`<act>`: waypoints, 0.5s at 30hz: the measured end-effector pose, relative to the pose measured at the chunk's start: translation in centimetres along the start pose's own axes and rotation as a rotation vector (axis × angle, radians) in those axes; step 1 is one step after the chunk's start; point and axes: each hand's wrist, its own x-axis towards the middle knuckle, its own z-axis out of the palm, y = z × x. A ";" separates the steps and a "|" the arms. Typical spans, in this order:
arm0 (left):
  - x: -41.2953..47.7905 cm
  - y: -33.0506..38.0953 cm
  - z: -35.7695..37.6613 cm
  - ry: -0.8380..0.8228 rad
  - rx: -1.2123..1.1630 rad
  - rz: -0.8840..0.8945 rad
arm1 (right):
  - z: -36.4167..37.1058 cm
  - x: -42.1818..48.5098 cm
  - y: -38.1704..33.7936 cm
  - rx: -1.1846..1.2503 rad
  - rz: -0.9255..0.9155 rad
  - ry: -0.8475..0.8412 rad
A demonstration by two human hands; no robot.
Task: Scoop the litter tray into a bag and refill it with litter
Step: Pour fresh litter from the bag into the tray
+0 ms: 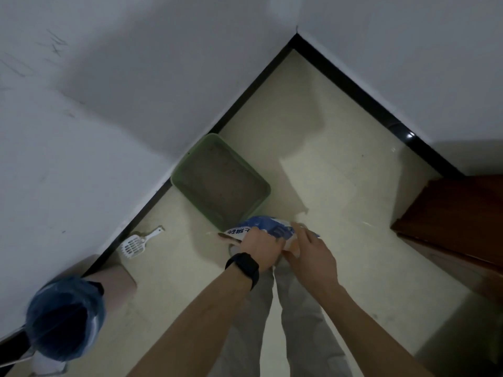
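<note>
A green litter tray [190,165] with a thin layer of grey litter stands on the floor against the wall. Just in front of it I hold a blue and white litter bag [268,225] above my legs. My left hand [260,247], with a black watch on the wrist, grips the bag's left side. My right hand [310,253] grips its right side. A white slotted scoop [136,244] lies on the floor by the wall, left of the bag. A bin lined with a blue bag [64,319] stands at the lower left.
White walls meet in a corner ahead, edged with a black skirting [353,88]. A brown wooden door or cabinet [460,213] stands at the right. A beige box-like object [114,278] sits by the bin. Cream floor tiles [326,164] lie beyond the tray.
</note>
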 end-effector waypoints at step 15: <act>-3.3 -2.3 2.1 0.321 -0.353 -0.286 | -3.7 1.7 1.4 -0.264 -0.448 -0.089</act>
